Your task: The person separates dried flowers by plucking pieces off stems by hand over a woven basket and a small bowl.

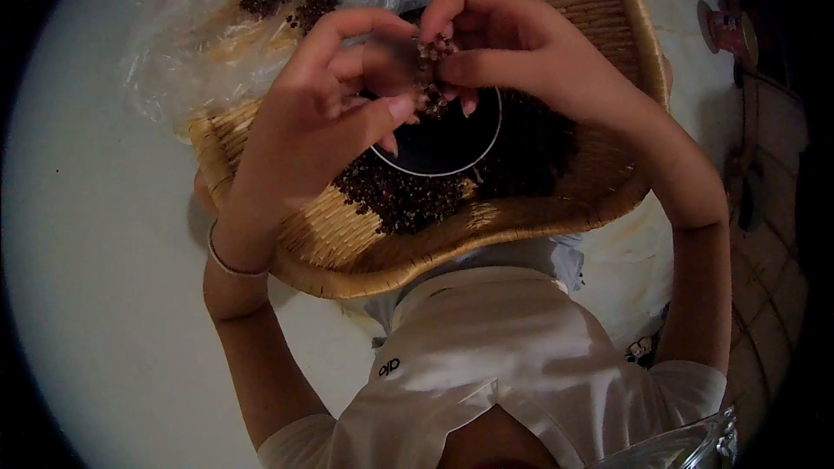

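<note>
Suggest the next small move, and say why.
Perhaps pinch one small piece off the dark cluster with the left hand: the right hand holds the cluster over the white-rimmed bowl, and the left thumb lies close beside it.

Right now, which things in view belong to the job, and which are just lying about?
Job, apparently:
held dark cluster
white-rimmed bowl
woven basket
dark clusters in it
clear plastic with more clusters

Lying about, likely:
reddish round object, right
shiny clear object, lower right
</note>
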The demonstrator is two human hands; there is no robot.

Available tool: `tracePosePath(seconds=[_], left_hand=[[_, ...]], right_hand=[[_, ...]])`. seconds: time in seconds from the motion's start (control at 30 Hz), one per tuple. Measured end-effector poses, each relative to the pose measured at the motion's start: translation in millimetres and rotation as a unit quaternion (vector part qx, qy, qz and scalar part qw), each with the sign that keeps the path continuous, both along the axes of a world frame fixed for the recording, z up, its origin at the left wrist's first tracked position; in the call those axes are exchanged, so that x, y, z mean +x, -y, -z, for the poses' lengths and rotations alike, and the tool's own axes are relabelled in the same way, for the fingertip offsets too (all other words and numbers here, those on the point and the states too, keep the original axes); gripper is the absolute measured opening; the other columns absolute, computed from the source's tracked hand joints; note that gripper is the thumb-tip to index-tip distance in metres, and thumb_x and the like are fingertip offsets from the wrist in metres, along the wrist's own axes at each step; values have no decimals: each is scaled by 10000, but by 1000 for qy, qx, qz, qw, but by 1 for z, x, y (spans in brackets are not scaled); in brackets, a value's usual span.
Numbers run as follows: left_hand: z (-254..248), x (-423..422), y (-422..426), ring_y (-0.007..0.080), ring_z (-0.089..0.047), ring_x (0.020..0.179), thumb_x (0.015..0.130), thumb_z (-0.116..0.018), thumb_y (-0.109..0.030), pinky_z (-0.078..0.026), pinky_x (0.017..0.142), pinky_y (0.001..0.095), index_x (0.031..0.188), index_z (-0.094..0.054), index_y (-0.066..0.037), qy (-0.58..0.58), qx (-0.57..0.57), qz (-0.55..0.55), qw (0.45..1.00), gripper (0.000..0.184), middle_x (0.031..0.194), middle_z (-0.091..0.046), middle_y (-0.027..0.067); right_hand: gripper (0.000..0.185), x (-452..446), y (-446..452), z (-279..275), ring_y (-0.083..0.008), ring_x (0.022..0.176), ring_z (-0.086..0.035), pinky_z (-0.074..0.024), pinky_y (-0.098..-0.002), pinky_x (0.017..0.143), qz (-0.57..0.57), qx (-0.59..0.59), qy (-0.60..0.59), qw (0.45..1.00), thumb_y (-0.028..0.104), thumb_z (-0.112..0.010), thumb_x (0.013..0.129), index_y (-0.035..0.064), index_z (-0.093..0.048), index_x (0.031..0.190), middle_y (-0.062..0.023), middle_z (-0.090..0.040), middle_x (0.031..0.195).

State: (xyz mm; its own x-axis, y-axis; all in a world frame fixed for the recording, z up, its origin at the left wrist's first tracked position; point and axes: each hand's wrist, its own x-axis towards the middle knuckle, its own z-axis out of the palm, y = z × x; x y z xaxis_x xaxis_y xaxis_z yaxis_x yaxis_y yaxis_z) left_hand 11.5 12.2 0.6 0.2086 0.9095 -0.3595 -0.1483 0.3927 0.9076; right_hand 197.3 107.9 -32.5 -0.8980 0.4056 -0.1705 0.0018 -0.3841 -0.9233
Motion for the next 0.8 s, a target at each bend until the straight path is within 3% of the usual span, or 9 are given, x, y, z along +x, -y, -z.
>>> tracePosePath(seconds=[0.2,0.37,0.47,0.8], left_hand=[[-8,0,3,97,-540,762,838,-515,-8,-449,648,207,1186,-366,-24,-60,25,1,998,379,835,-561,64],[0,1,4,76,-527,665,838,-569,-92,-424,599,202,982,-537,-12,-213,82,9,974,167,756,-574,18],[-2,0,5,77,-523,661,831,-591,-132,-417,572,212,889,-575,-17,-243,50,30,968,130,764,-582,23],[3,0,4,91,-513,640,831,-589,-141,-409,562,236,890,-581,-20,-236,73,42,968,135,745,-573,38]], right_hand=[[197,0,-2,-6,-102,786,-560,-482,-224,640,9,-40,3,999,48,-546,810,14,-516,1001,-43,-568,883],[206,1,-3,-6,-117,768,-575,-494,-235,655,6,-42,-6,999,70,-558,812,-12,-531,999,-57,-582,864],[218,1,-3,-4,-125,770,-578,-495,-240,660,-4,-42,-15,999,73,-553,815,-14,-528,1014,-68,-586,874],[198,1,-2,-4,-128,777,-582,-501,-247,664,-12,-45,-12,999,83,-551,823,-8,-535,998,-71,-589,872]])
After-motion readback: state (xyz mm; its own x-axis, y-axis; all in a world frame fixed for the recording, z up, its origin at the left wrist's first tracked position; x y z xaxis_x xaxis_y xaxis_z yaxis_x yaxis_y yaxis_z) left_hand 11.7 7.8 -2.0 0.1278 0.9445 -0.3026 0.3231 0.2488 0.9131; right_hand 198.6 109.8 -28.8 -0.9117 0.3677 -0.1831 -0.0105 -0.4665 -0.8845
